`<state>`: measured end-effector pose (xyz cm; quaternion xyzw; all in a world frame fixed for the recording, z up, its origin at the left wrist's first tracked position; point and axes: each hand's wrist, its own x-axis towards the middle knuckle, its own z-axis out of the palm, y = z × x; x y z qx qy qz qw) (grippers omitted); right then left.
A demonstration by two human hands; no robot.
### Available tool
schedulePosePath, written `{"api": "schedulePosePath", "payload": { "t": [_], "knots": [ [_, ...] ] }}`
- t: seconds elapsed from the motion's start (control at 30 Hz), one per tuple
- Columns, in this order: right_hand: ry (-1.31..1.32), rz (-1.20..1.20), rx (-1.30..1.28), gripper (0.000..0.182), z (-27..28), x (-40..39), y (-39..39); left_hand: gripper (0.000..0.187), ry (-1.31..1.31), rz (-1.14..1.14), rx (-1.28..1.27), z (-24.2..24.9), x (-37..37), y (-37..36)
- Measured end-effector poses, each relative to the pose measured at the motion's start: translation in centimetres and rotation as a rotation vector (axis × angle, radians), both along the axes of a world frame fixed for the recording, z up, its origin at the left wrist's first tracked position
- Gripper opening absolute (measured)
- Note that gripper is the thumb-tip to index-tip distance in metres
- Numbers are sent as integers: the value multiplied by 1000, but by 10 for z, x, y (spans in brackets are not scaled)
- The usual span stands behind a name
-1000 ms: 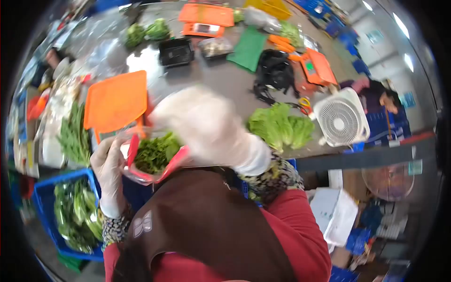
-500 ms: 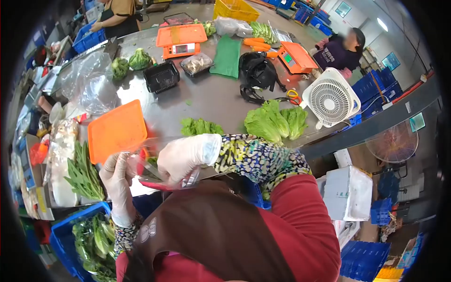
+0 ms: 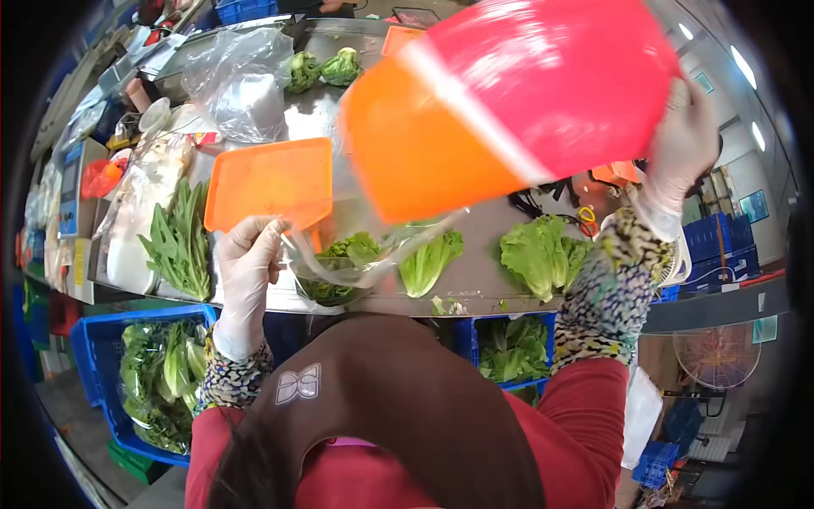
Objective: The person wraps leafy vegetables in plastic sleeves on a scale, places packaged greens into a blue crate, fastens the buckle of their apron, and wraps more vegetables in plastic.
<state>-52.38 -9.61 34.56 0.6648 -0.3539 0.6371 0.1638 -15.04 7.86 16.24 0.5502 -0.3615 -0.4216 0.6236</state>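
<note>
My gloved left hand [image 3: 248, 254] pinches the edge of a clear plastic bag [image 3: 339, 276]. Green leaves show through the bag at the table's front edge. Raised at the upper right, my gloved right hand [image 3: 685, 140] grips the side of a large orange and pink sheet-like item [image 3: 509, 93], blurred by motion, which hides much of the table behind it. A light green lettuce [image 3: 431, 261] lies just right of the bag, and more lettuce [image 3: 538, 254] lies farther right, below my right hand. Behind my left hand is an orange tray [image 3: 270, 182].
Long green leaves [image 3: 182, 242] lie left of my left hand. Blue crates with greens stand below the table edge, at left [image 3: 97, 356] and centre [image 3: 466, 339]. Crumpled clear plastic [image 3: 242, 81] and green vegetables [image 3: 342, 66] are at the back. Red-handled scissors [image 3: 587, 222] lie right.
My right hand has moved from the bag up to the right, now holding the orange and pink item. The view has shifted. The clear bag hangs from my left hand, with leaves visible through it.
</note>
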Motion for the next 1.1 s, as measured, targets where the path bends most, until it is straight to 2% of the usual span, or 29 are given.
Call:
{"api": "schedulePosePath", "payload": {
  "t": [0.03, 0.1, 0.13, 0.17, 0.2, 0.23, 0.27, 0.3, 0.37, 0.4, 0.47, 0.5, 0.57, 0.6, 0.67, 0.7, 0.73, 0.8, 0.83, 0.9, 0.93, 1.03, 1.1],
  "knots": [
    [21, -203, -129, 17, 3, -15, -4, 16, -27, 18, 2, -1, 1, 0],
    [156, -213, -226, 16, -10, -21, -3, 16, -25, 53, 11, -3, 3, -3],
    [272, -28, -242, 20, -29, -24, -7, 16, -51, 71, 25, -2, 2, -3],
    [288, 103, -128, 28, -52, -16, -5, 16, -53, 78, 19, -2, 1, -3],
    [451, 71, -123, 29, -76, -16, -9, 16, -59, 86, 17, -1, 1, -4],
    [523, 68, 1, 28, -105, -9, -11, 16, -87, 98, 12, 0, -1, -4],
    [673, -75, 276, 27, -144, -12, -18, 16, -105, 98, 12, 0, -1, -3],
    [662, 177, 215, 27, -191, -15, -32, 16, -127, 95, 9, 0, -2, -2],
    [814, 348, 676, 30, -235, -1, -30, 17, -141, 97, 2, 0, -4, 1],
    [706, 427, 681, 45, -246, 11, -21, 17, -143, 113, 2, 0, -5, 1],
    [365, 886, 929, 61, -234, 30, -11, 20, -151, 104, -11, -3, -3, 4],
    [264, 1074, 934, 71, -225, 43, -9, 20, -159, 107, -4, -2, -6, 5],
    [160, 1340, 949, 68, -188, 72, 5, 23, -105, 191, -108, 4, -15, 7],
    [234, 1370, 878, 51, -193, 79, -1, 26, -79, 207, -185, 2, -16, 9],
    [268, 1523, 915, 39, -205, 93, -18, 33, -60, 346, -300, -7, -14, 8],
    [113, 1507, 1062, 18, -198, 99, -11, 50, -209, 274, -378, -13, -5, 6],
    [132, 1522, 1051, 18, -201, 102, -11, 72, -242, 177, -452, -19, 2, 0],
    [-46, 1635, 1146, 12, -208, 108, -12, 78, -223, 31, -494, -28, 12, -16],
    [-98, 1559, 1216, 8, -208, 111, -3, 78, -215, 62, -504, -32, 15, -22],
    [-78, 1525, 1263, 9, -207, 115, 4, 76, -63, -94, -267, -40, 21, -34],
    [-97, 1470, 1279, 8, -210, 116, 5, 70, 46, -35, -264, -56, 33, -41],
    [-120, 1516, 1222, 13, -201, 115, 10, 65, -159, 127, -359, -50, 40, -53],
    [-156, 1565, 1175, 13, -197, 116, 17, 68, -138, 44, -351, -44, 40, -68]
  ]
}}
